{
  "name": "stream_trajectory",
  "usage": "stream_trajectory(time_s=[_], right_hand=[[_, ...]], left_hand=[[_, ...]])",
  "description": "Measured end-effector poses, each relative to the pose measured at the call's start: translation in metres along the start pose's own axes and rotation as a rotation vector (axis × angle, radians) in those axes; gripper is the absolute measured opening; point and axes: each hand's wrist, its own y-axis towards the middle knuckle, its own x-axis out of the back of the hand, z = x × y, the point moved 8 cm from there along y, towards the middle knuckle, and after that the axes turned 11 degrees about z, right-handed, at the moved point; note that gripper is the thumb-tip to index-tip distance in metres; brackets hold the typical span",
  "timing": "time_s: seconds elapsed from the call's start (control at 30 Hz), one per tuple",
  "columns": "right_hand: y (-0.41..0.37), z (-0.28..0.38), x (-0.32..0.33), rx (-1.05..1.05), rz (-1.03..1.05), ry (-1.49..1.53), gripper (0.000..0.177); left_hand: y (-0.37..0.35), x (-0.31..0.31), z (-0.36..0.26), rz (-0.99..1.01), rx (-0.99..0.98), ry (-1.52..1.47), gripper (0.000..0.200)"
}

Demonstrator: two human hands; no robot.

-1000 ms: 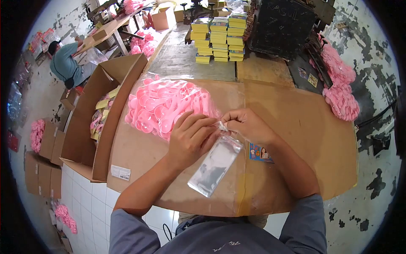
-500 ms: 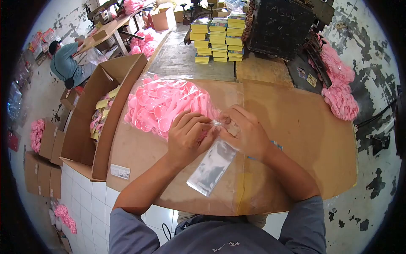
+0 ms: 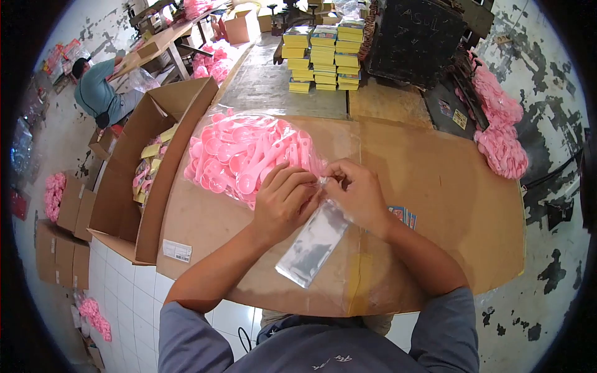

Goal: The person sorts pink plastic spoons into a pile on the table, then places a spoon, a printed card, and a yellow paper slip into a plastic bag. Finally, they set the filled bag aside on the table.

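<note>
A clear plastic bag full of pink spoons [image 3: 249,152] lies on the cardboard-covered table [image 3: 448,205], its gathered neck pointing toward me. Both hands meet at that neck. My left hand [image 3: 283,202] has its fingers curled closed against the twisted plastic. My right hand [image 3: 357,193] pinches the neck from the other side, thumb and forefinger together. Beneath the hands rests a stack of clear flat plastic sleeves [image 3: 314,242]. Small printed cards [image 3: 403,216] show partly behind my right wrist.
Left of the table stands a long open carton [image 3: 155,217] holding packed yellow-and-pink items. Yellow-edged card stacks [image 3: 323,59] rise at the back beside a black box [image 3: 413,40]. Pink bundles [image 3: 497,137] hang at right. A person [image 3: 96,93] sits far left.
My right hand has shifted slightly at the bag neck, and its fingers have drawn in. The bag of spoons has moved a little, and more of the printed cards shows.
</note>
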Motion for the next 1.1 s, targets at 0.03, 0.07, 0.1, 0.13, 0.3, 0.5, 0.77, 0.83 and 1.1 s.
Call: stream_trajectory(time_s=[0.03,0.07,0.1,0.13,0.3,0.5,0.77,0.83,1.1], right_hand=[[0.002,-0.011,-0.002,-0.023,0.019,0.071,0.018],[0.003,-0.018,-0.003,-0.045,0.037,0.142,0.018],[0.001,-0.005,0.001,0.035,0.025,0.057,0.019],[-0.001,0.012,0.007,0.117,0.013,-0.027,0.020],[-0.012,0.048,0.010,0.460,-0.037,-0.390,0.024],[-0.010,0.046,0.006,0.506,-0.025,-0.531,0.020],[0.003,-0.005,0.007,0.048,-0.123,0.108,0.005],[0.008,-0.029,0.001,-0.183,-0.042,0.353,0.008],[0.017,-0.072,0.012,-0.068,-0.021,0.842,0.013]], left_hand=[[0.000,0.000,0.000,-0.002,0.000,-0.005,0.021],[0.000,0.002,0.001,-0.015,0.015,-0.016,0.022],[0.000,0.004,0.002,-0.027,0.027,-0.027,0.023],[0.000,0.006,0.003,-0.040,0.040,-0.038,0.023],[-0.002,0.004,0.003,-0.027,0.047,-0.032,0.023],[-0.003,0.000,0.002,-0.017,0.043,-0.027,0.020],[0.000,-0.006,0.000,0.032,0.024,-0.002,0.018],[0.000,-0.007,0.001,0.028,0.035,-0.013,0.018],[-0.001,0.005,0.010,-0.044,0.108,-0.083,0.020]])
